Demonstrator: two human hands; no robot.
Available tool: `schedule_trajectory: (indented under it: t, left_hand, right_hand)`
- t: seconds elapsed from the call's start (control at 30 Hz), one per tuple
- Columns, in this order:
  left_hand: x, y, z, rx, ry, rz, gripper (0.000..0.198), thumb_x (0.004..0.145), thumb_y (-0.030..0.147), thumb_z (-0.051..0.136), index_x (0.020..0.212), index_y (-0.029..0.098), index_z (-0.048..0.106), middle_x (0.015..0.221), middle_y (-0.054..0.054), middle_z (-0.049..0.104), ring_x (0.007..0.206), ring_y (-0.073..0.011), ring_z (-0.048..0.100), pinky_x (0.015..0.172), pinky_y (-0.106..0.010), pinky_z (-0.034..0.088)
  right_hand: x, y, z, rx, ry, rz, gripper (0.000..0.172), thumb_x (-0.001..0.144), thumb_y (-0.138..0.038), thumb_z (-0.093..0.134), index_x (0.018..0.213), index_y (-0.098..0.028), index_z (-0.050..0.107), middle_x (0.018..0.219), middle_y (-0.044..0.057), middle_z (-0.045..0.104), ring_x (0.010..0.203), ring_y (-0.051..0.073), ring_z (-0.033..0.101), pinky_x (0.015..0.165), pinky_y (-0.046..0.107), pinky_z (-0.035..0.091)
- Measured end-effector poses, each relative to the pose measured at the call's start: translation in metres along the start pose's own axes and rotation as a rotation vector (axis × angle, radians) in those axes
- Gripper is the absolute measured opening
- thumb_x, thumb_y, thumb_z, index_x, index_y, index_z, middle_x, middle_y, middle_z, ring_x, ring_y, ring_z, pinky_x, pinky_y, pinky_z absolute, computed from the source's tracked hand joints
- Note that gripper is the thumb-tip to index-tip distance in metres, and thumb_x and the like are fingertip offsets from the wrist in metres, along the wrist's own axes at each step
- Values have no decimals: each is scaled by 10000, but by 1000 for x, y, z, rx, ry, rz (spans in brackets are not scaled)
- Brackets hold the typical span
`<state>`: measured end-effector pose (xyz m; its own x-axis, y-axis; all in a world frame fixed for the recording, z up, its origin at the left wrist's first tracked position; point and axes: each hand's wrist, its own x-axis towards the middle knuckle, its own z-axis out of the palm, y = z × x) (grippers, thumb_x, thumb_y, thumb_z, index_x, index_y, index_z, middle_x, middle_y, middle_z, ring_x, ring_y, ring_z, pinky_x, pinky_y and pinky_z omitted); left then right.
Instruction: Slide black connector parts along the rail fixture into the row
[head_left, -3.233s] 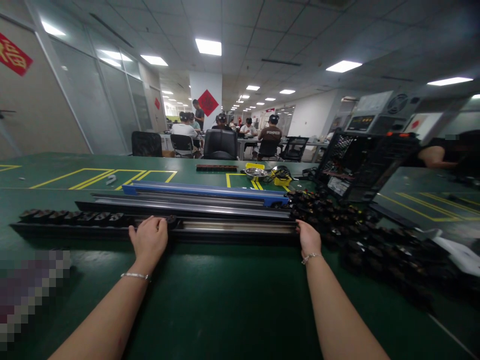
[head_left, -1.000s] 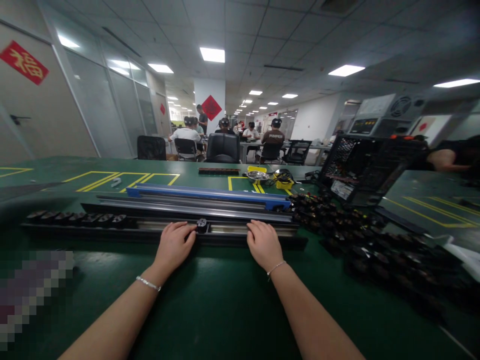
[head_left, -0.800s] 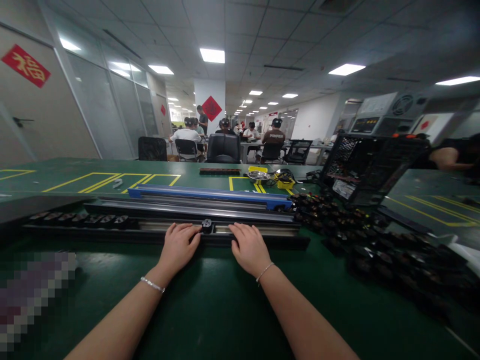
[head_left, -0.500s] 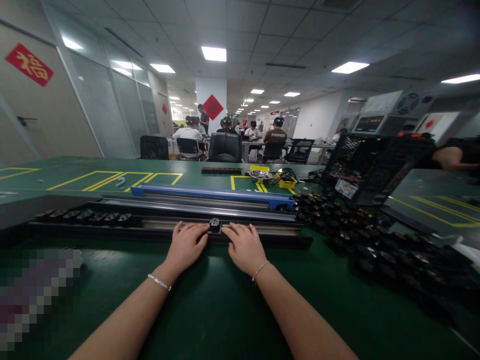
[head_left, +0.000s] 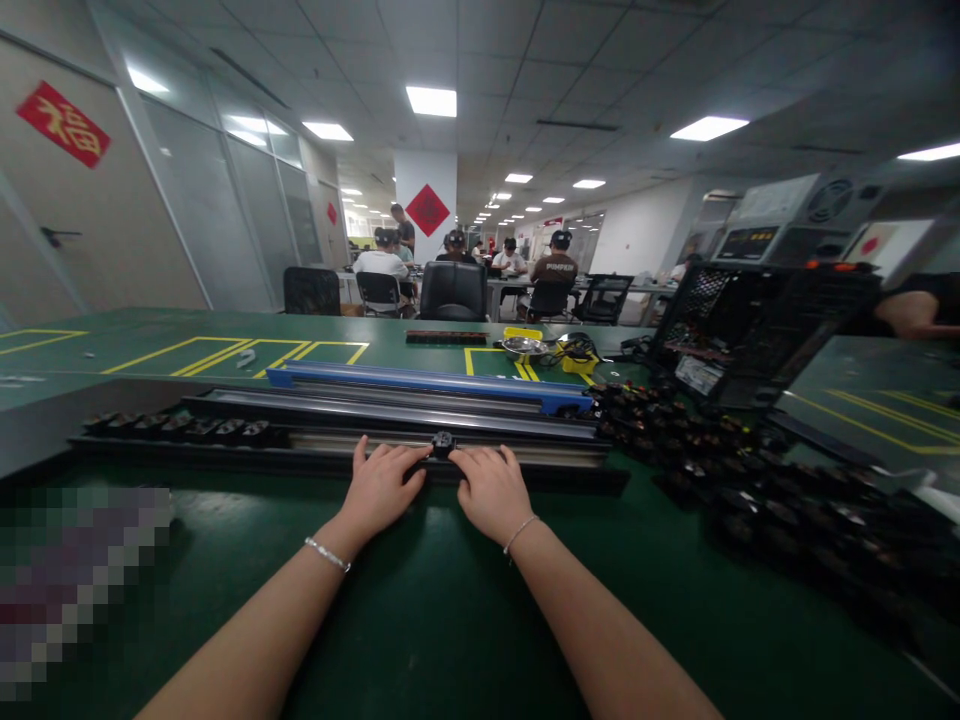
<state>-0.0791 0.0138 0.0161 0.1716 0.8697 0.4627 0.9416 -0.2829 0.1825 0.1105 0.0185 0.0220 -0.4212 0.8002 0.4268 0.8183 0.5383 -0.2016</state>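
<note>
**Black rail** [head_left: 525, 472]: lying lengthwise across the green tabletop [head_left: 435, 620]; serving as the reference for every entry below.

**Small black part** [head_left: 442, 443]: sitting in the channel of the black rail, roughly midway along it.

**Left hand** [head_left: 382, 487]: lying palm down on the near edge of the black rail, fingers uncurled and loosely spread, gripping nothing. Touching the small black part from its left side with the index fingertip. Wearing a thin bracelet at the wrist.

**Right hand** [head_left: 491, 490]: lying palm down on the near edge of the black rail, just right of the small black part, fingers extended, clasping nothing. Touching the part from its right side with the fingertips. Also wearing a thin bracelet.

**Row of black parts** [head_left: 180, 427]: sitting in the channel at the left end of the black rail, well apart from both hands.

**Silver rail** [head_left: 390, 412]: lying parallel, just behind the black rail.

**Blue-edged rail** [head_left: 420, 379]: lying parallel, farther behind the black rail, beyond the silver one.

**Heap of black parts** [head_left: 750, 470]: spreading over the tabletop off the right end of the black rail.

**Black mesh crate** [head_left: 757, 330]: standing tilted behind that heap, beyond the right end of the black rail.

**Metal bowl** [head_left: 523, 347]: standing well behind the black rail.
</note>
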Motion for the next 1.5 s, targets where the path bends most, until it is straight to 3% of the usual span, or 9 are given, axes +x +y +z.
schedule_trajectory:
  t: [0.8, 1.5]
  left_hand:
    - [-3, -1, 1, 27, -11, 35, 402, 849, 348, 442, 1245, 372, 503, 1020, 17, 673, 989, -205, 554, 1072, -578, 42]
    - [-2, -1, -1, 22, -13, 19, 398, 851, 336, 438, 1239, 381, 512, 1024, 16, 679, 1000, -199, 557, 1081, -575, 24]
  right_hand:
    - [-1, 7, -7, -30, -36, 10, 412, 806, -185, 415, 1182, -302, 537, 1182, 21, 612, 1102, 182, 491, 1033, 450, 199]
    - [-3, 21, -16, -80, 15, 27, 290, 793, -208, 468, 1037, -249, 620, 1044, 33, 658, 987, 185, 544, 915, 342, 336]
